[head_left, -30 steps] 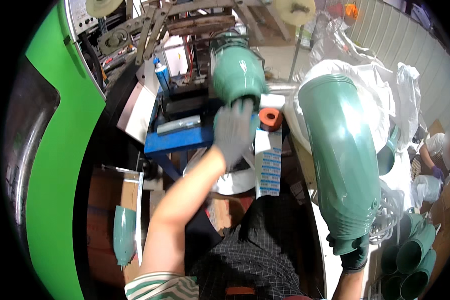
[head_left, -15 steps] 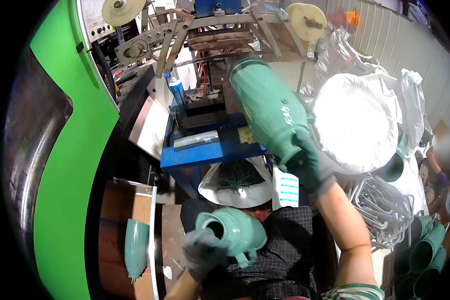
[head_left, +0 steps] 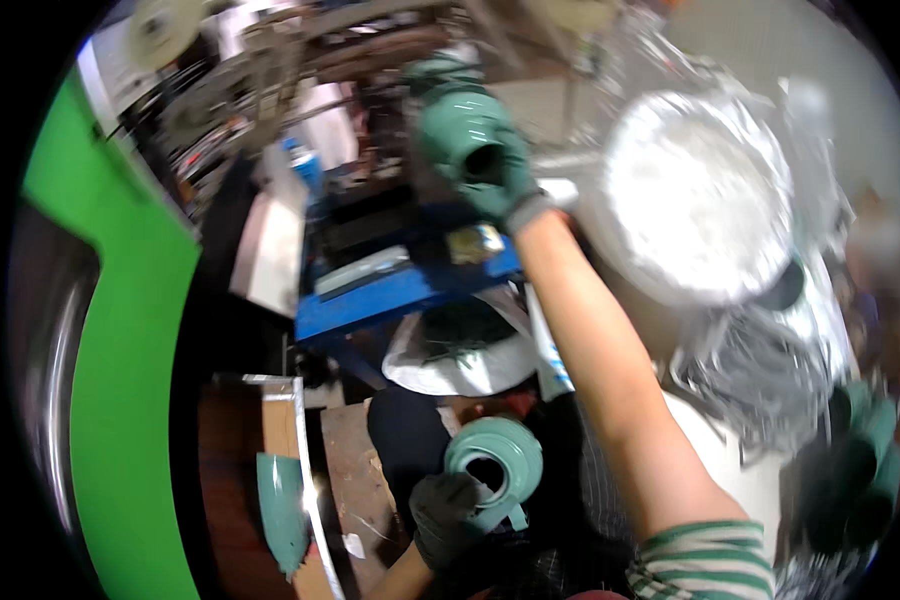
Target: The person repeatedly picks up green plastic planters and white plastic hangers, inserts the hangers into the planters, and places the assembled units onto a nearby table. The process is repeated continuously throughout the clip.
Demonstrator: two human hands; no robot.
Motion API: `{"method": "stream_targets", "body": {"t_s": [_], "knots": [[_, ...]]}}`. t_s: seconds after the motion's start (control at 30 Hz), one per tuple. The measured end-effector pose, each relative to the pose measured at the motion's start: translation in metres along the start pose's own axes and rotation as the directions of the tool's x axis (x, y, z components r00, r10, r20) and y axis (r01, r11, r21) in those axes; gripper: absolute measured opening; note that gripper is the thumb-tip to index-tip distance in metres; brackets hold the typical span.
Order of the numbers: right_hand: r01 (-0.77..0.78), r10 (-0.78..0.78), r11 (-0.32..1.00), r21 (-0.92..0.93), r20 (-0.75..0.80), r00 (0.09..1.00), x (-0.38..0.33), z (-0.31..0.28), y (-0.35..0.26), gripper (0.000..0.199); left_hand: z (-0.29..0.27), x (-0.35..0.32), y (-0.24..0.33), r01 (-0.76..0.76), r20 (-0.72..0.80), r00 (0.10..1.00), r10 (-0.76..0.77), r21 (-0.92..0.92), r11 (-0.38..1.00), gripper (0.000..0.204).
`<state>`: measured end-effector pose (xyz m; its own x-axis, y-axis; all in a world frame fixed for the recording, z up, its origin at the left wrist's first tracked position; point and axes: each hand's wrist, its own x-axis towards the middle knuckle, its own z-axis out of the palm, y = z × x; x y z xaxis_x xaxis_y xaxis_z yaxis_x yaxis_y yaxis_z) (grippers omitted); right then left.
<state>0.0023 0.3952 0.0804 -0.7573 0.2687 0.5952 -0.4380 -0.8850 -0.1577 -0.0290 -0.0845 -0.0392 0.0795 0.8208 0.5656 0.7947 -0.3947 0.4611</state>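
Note:
My right hand (head_left: 513,183), in a green glove with a grey cuff, is stretched forward. Its fingers close around the neck end of a green plastic flask shell (head_left: 462,118), whose dark round opening faces me. The far end of that shell reaches in under the arms of a machine (head_left: 370,45); blur hides whether it touches anything there. Down at my lap, my gloved left hand (head_left: 444,512) grips the rim of a second green flask shell (head_left: 515,445). That shell's mouth points up, and a small lug sticks out at its near side.
A blue bench (head_left: 365,312) carries a grey block (head_left: 362,272). Beneath it sits a white bag (head_left: 425,370) of dark green scraps. On the right are a plastic-lined round container (head_left: 700,200), grey handles (head_left: 755,370) and stacked green shells (head_left: 875,455). A box (head_left: 232,500) stands left.
My right hand has carried its shell forward and leftward to the machine, turning the neck toward me. The shell in my left hand has swung more upright. The view has shifted and blurred.

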Motion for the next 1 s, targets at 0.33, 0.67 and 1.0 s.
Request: {"method": "stream_targets", "body": {"t_s": [0.33, 0.67, 1.0], "knots": [[-0.433, -0.845, 0.035, -0.901, -0.258, 0.469, -0.305, 0.077, 0.159, 0.024, -0.025, 0.019, 0.001, -0.026, 0.111, 0.994, 0.022, 0.038, 0.999, 0.035], [-0.899, -0.976, -0.216, 0.382, -0.053, 0.212, -0.444, 0.192, 0.060, 0.050, -0.010, 0.039, 0.034, -0.129, 0.232, 0.963, 0.138, -0.054, 0.990, 0.035], [-0.427, -0.867, -0.349, -0.834, 0.460, -0.192, -0.465, 0.248, 0.001, 0.019, -0.009, 0.023, 0.026, -0.204, 0.242, 0.947, 0.212, -0.058, 0.977, 0.043]]}}
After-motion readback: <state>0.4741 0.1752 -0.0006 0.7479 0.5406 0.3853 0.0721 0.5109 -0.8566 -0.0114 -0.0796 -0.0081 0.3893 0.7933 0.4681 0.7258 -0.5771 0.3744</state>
